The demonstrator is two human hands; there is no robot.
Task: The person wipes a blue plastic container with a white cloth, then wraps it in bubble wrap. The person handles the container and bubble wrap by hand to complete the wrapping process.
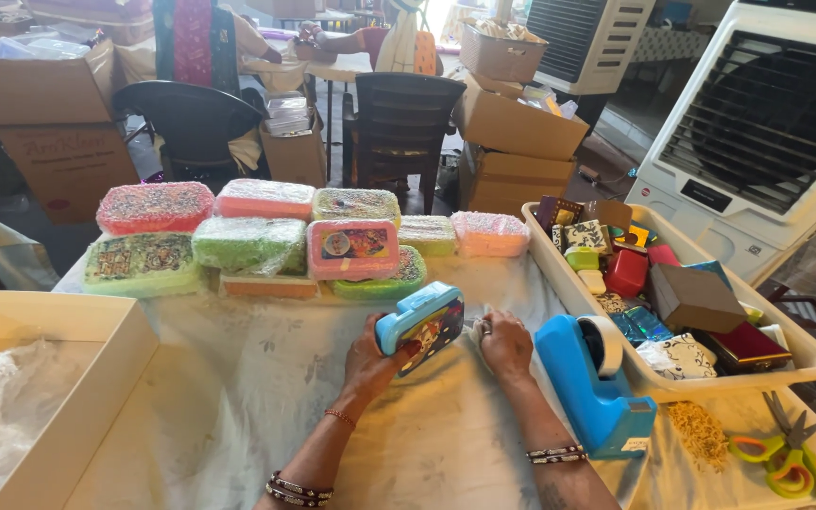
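My left hand [370, 357] grips a small blue lunch box [421, 326] with a picture on its lid, holding it tilted on edge above the white cloth [257, 378]. Just right of the box, my right hand [505, 344] is closed on a bit of white material [480, 328]. A blue tape dispenser [589, 382] stands right beside my right wrist. Behind my hands lies a row of wrapped, colourful boxes [266, 238] in pink, green and orange.
A white tray [805, 351] of small boxes and packets sits at right. Green-and-orange scissors [790, 453] lie at the lower right corner. An open cream carton [96, 378] with plastic film stands at left. Chairs, cardboard boxes and an air cooler [757, 123] stand beyond the table.
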